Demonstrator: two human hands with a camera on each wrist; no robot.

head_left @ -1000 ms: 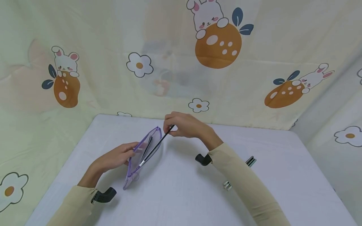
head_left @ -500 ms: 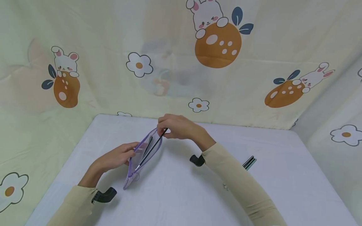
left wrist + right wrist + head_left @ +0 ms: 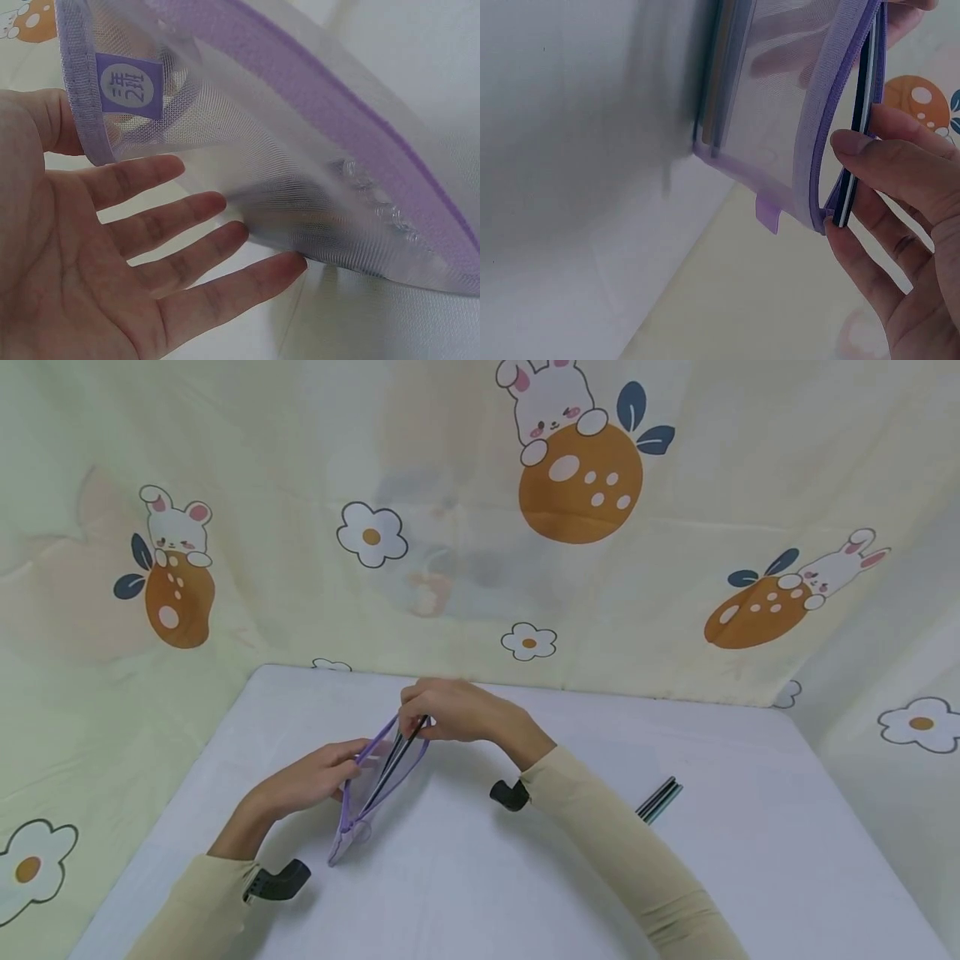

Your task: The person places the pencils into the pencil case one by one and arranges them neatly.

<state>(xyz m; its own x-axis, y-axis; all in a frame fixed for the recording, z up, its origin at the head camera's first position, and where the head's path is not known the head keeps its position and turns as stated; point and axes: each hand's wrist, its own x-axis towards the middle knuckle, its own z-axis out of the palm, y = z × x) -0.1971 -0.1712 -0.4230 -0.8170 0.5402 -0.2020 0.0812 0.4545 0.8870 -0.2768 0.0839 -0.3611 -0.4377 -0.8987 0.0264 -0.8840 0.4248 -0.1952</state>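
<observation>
A see-through mesh pencil pouch (image 3: 344, 838) with purple edging stands tilted over the white table, its zip mouth spread apart. My left hand (image 3: 318, 777) holds its left edge, thumb on one side and fingers against the mesh; a small purple label (image 3: 129, 85) sits beside them in the left wrist view. Between thumb and fingertips, my right hand (image 3: 446, 710) pinches the upper end of a dark pencil (image 3: 845, 199) with a white stripe. The pencil slants down into the mouth, its lower part inside. Other pencils (image 3: 709, 127) show through the mesh in the right wrist view.
Several dark and green pencils (image 3: 660, 800) lie together on the table (image 3: 480, 877) at the right, partly hidden by the right sleeve (image 3: 615, 843). A patterned curtain (image 3: 450, 527) hangs behind the table's back edge.
My right hand has moved left and down, sliding the pencil deeper into the pouch. The right forearm now hides small objects seen earlier on the table. My left hand stays in place.
</observation>
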